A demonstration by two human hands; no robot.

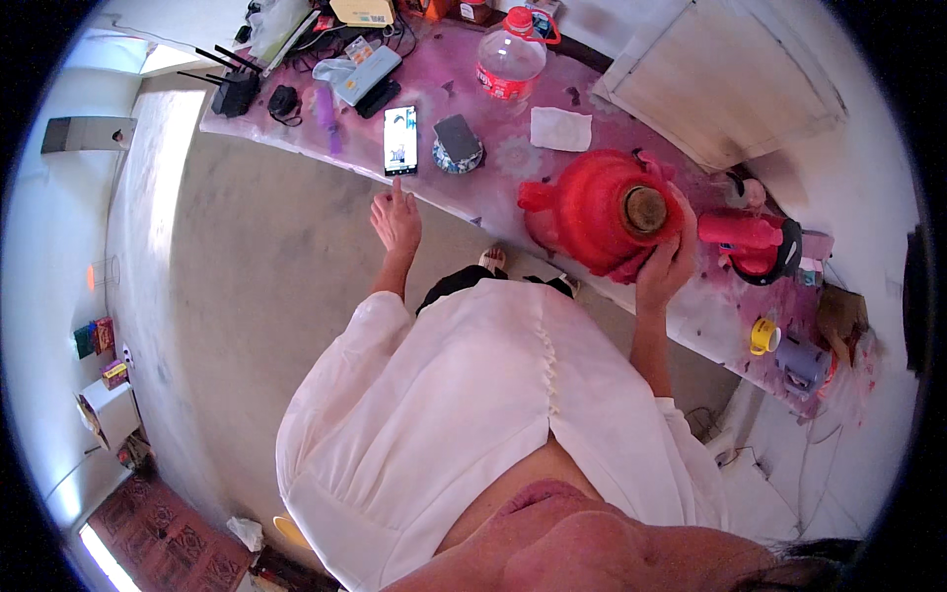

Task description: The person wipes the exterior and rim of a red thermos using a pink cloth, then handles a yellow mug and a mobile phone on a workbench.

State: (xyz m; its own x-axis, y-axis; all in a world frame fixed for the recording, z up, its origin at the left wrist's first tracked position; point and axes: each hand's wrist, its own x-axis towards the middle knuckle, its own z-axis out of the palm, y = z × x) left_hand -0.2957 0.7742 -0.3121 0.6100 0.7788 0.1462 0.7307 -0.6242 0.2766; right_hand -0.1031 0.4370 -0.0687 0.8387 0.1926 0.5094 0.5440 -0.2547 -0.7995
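Observation:
My right hand [669, 259] curves round the side of a red thermos flask [582, 212] with a cork stopper [646, 209] in its mouth. The flask is by the table's front edge, and whether its base rests on the table is hidden. My left hand [397, 222] holds nothing; its index finger stretches toward the lower end of a lit phone [400, 143], the other fingers loosely bent. That phone lies at the front edge of the table [493, 207]. Beside it sits a round patterned container [460, 158] with a dark grey flat piece [457, 136] on top.
Behind are a white folded cloth or tissue [561, 128] and a large clear bottle [511, 64] with a red cap. A red vessel with a black handle [784, 252], a yellow mug [764, 336] and a grey-purple container [804, 363] stand right. A black router [235, 94] stands far left.

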